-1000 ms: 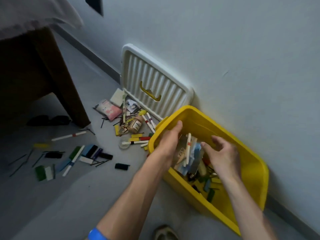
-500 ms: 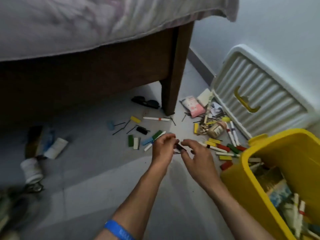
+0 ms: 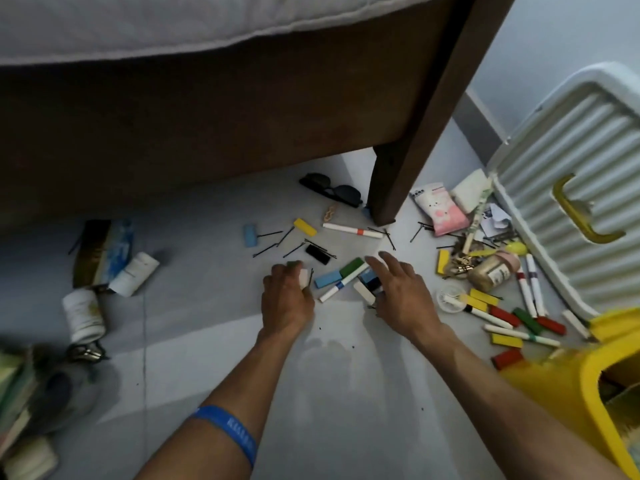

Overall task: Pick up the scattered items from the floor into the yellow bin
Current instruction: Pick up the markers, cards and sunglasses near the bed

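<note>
Head view — hands [image 3: 343, 296] mid-floor, yellow bin [image 3: 568, 386] far R

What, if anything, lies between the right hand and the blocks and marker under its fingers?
Nothing visible does. The right hand hangs spread right over the white block, beside the blue-banded marker and green block. The left hand grips a small white piece.
</note>
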Motion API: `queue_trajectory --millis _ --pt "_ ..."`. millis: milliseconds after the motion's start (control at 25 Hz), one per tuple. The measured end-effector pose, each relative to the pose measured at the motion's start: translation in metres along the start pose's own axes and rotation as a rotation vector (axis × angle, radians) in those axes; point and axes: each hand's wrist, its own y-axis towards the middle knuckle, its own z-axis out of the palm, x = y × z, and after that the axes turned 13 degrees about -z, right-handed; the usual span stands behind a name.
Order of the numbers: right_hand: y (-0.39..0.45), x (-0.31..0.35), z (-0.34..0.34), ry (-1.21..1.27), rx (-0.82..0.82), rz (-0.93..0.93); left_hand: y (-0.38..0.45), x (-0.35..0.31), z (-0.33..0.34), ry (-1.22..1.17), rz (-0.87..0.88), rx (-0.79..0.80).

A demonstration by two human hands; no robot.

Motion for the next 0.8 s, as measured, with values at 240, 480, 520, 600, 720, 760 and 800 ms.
queue_trajectory --millis 240,480,520,600,720,760,800 --pt "0.023 0.028 0.020 -0.014 -0.013 -0.142 0.012 0.007 0.004 -0.012 0.056 -0.044" --pt "0.070 0.074 0.023 0.105 -0.164 -0.234 0.019 0.020 -0.028 -1.204 -0.676 0.401" --pt "0.086 0.086 0.024 0.082 -0.125 -0.278 0.019 0.028 -0.036 -1.404 -0.752 0.481" --pt "0.128 0.111 0.027 0.000 0.020 -0.351 0.022 0.050 -0.049 -1.676 -0.828 0.525" --pt "0.183 0.132 0.037 -0.146 0.207 -0.374 0.027 0.072 -0.069 -1.800 -0.788 0.530" --pt "0.187 0.131 0.042 -0.159 0.222 -0.361 0.030 0.075 -0.074 -1.790 -0.771 0.528" --pt "0.181 0.128 0.049 -0.171 0.214 -0.359 0.032 0.076 -0.077 -1.765 -0.766 0.513"
